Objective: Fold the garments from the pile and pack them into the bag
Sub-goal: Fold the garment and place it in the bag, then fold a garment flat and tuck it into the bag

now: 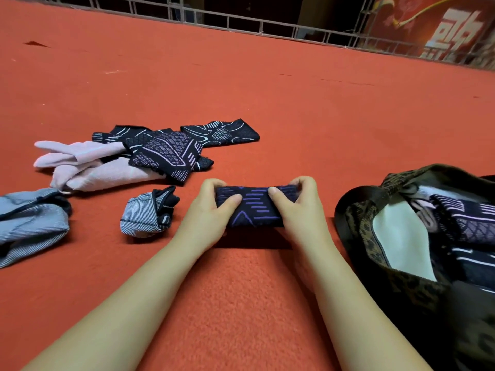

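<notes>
Fuzzy matt orange-red felt carpet (241,303). Dark navy knit cloth bundle with purple woven lines (254,207), matt. At 9 o'clock, ribbed grey-blue striped cloth (32,223). At 3 o'clock, leopard-print fabric bag (375,236), smooth white lining.

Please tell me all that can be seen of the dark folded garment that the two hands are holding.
The folded garment is dark navy knit-looking fabric with purple lines and a chevron pattern. It is folded into a compact, thick rectangle lying crosswise on the red carpet. The left hand grips its left end and the right hand its right end, thumbs on top. It lies left of the bag, apart from it.
</notes>
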### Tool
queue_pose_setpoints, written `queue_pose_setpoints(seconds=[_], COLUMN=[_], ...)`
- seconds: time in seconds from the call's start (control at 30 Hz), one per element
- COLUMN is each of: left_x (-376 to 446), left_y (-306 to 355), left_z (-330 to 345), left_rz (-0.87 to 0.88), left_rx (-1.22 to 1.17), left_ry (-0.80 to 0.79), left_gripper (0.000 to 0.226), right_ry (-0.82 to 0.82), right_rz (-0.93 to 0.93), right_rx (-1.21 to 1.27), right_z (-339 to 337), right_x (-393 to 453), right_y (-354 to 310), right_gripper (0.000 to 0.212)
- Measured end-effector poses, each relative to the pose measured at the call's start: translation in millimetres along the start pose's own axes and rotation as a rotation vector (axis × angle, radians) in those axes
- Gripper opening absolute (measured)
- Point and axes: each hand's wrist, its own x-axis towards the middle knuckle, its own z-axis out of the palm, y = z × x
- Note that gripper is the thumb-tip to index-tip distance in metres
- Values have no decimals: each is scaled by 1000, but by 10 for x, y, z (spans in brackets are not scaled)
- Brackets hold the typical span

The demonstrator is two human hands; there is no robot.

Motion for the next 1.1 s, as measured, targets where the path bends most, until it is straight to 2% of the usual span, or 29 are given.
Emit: queue_pose_setpoints(seconds=[0.13,0.27,0.4,0.63,0.73,0.87,0.93,1.1], left_x=[-115,-333,-602,-926,-969,-988,-975,-907], left_y=[344,802,1334,1839,1864,1790,1747,1665], left_z=[26,163,531,1424,1748,1864,1850,1824], left_rz=[74,151,234,263,257,327,356,362], left_rx=[-167,-212,-226,-180,-82,64,81,113], left_ry=[-9,-101,-210,-446,-439,-348,-356,-393], left_gripper=[43,38,35,40,42,23,13,16], right_ry=[64,131,236,379,354,218,190,201], right_rz=[-32,-54,-88,137,233,344,366,368], right_rx=[40,12,-60,-216,-284,-390,-421,-508], right_z=[-239,-798,-1623,-2740,-2882,-2939,-2965,-2876], right_x=[-238,-538,-770,-846,-817,-824,-838,-838], right_y=[-184,-423,-512,-111,143,323,348,316], right_gripper=[38,46,43,48,55,57,58,63])
